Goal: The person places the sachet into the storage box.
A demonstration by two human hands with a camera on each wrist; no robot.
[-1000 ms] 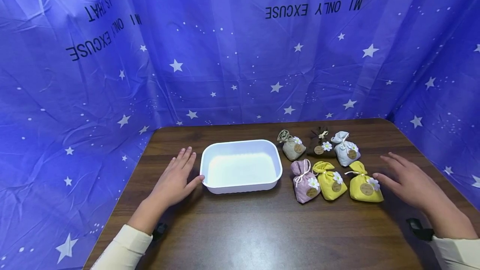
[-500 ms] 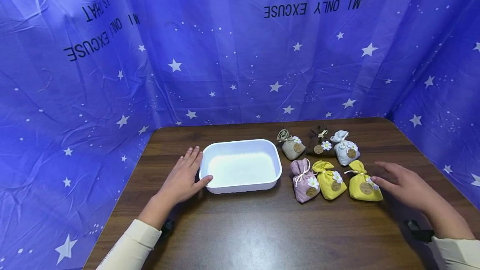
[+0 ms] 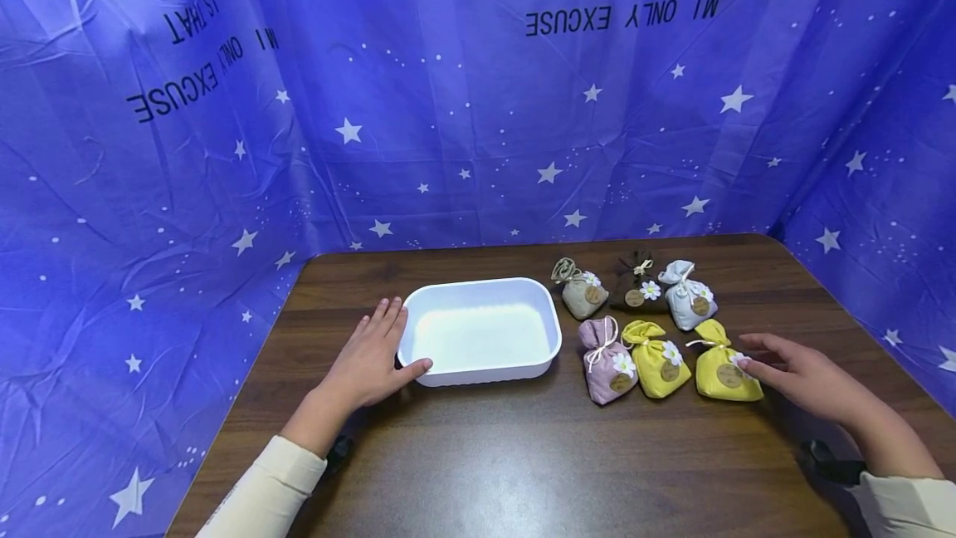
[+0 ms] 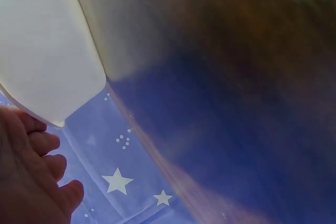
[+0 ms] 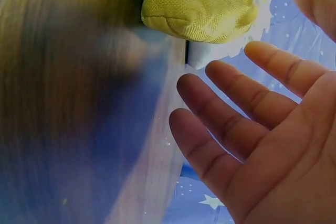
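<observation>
A white rectangular tray [image 3: 478,374] stands left of centre on the table. My left hand [image 3: 366,364] lies along its left end, fingers extended, thumb at the front left corner; in the left wrist view the fingers [image 4: 44,142] are close against the tray wall [image 4: 52,51]. At the right, my right hand [image 3: 802,376] hovers beside a yellow drawstring sachet [image 3: 717,384] with a white flower and round tag. In the right wrist view, that hand's fingers [image 5: 215,114] are spread and hold nothing, apart from the yellow sachet [image 5: 199,9].
Several more sachets sit near the right hand: another yellow one [image 3: 656,372], a mauve one [image 3: 601,376], a greyish-beige one [image 3: 578,299], a dark brown one [image 3: 635,282] and a pale grey one [image 3: 683,310]. Blue starry curtains [image 3: 478,106] enclose the dark wooden table [image 3: 448,455].
My left hand has moved right, up to the tray's left end. The right hand has come lower and nearer to the right-hand yellow sachet. Tray and sachets look unmoved.
</observation>
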